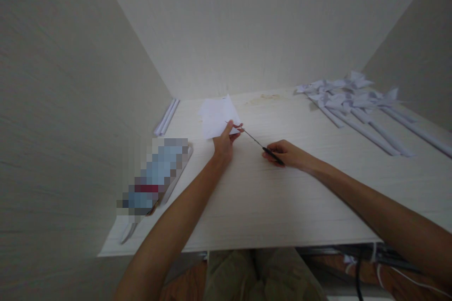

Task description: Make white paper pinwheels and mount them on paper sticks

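Note:
Near the back of the white desk, my left hand [225, 140] pinches a sheet of white paper [216, 115] by its lower right part, thumb on top and fingers beneath. My right hand [282, 154] grips a pair of scissors [272, 155] by the dark handles. Their thin metal blades point up and left, reaching the paper's right edge beside my left fingers. Whether the blades are parted around the paper is too small to tell.
Several white paper pinwheels [339, 99] on rolled paper sticks [374, 136] lie at the right. Rolled paper tubes [166, 117] rest by the left wall. A pixelated phone-shaped object [155, 176] lies at the left. The desk's front edge [247, 247] runs above my legs.

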Action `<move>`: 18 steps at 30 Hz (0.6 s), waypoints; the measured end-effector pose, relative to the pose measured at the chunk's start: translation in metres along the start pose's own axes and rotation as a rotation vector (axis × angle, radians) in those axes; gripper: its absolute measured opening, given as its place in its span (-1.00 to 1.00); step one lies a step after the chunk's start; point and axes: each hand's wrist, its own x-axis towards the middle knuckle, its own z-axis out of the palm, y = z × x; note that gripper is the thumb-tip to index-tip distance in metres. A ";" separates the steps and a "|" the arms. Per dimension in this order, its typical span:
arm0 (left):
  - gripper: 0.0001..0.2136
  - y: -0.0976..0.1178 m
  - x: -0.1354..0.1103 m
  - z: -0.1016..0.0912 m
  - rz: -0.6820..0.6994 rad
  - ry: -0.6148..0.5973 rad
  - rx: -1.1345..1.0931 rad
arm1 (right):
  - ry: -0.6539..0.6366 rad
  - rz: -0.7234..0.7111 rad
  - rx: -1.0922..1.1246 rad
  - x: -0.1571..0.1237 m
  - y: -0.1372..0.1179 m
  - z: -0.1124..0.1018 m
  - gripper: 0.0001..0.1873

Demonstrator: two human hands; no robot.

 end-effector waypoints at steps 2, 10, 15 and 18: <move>-0.95 0.002 0.000 0.000 -0.015 0.011 -0.030 | 0.014 0.002 -0.017 0.000 0.001 0.000 -0.57; -0.91 -0.001 -0.005 0.002 -0.025 -0.154 0.066 | 0.288 -0.037 0.156 -0.002 -0.010 0.006 -0.63; -0.85 -0.003 -0.015 0.004 0.034 -0.304 0.288 | 0.486 -0.109 0.337 0.000 -0.012 0.009 -0.64; -0.89 -0.003 -0.020 0.005 0.109 -0.327 0.410 | 0.512 -0.119 0.422 0.002 -0.009 0.009 -0.64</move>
